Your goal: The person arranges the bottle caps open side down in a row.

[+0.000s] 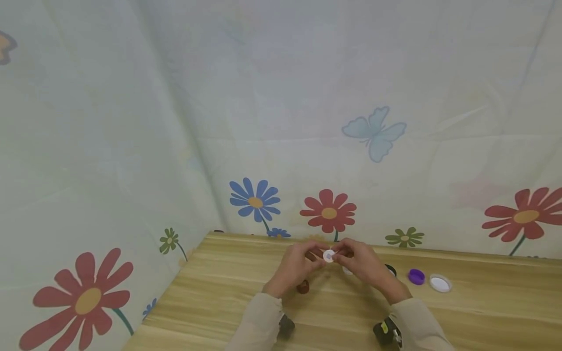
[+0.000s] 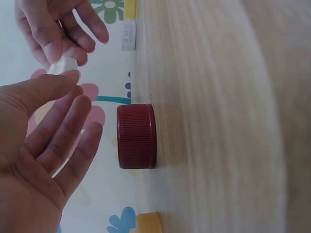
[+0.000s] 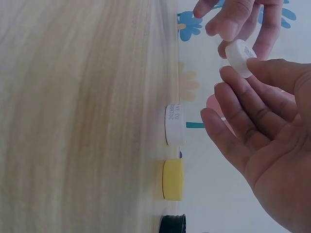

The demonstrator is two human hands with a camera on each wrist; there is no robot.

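Between my two hands, above the wooden table, is a small white bottle cap (image 1: 329, 255) with faint marks on its flat face. My left hand (image 1: 295, 265) pinches its left edge with thumb and fingertips, the other fingers loosely spread. From the other side my right hand (image 1: 362, 261) pinches it, thumb on the face in the right wrist view. Below the left hand stands a dark red ribbed cap (image 2: 137, 136). Near the right hand a second white cap (image 3: 173, 124), with printed digits on its side, stands beside a yellow cap (image 3: 173, 179).
A black cap (image 1: 391, 269), partly behind the right wrist, a purple cap (image 1: 416, 276) and a white lid (image 1: 440, 283) lie to the right on the table (image 1: 496, 302). A yellow-orange piece (image 2: 149, 223) shows in the left wrist view. A flowered cloth (image 1: 285, 122) hangs behind.
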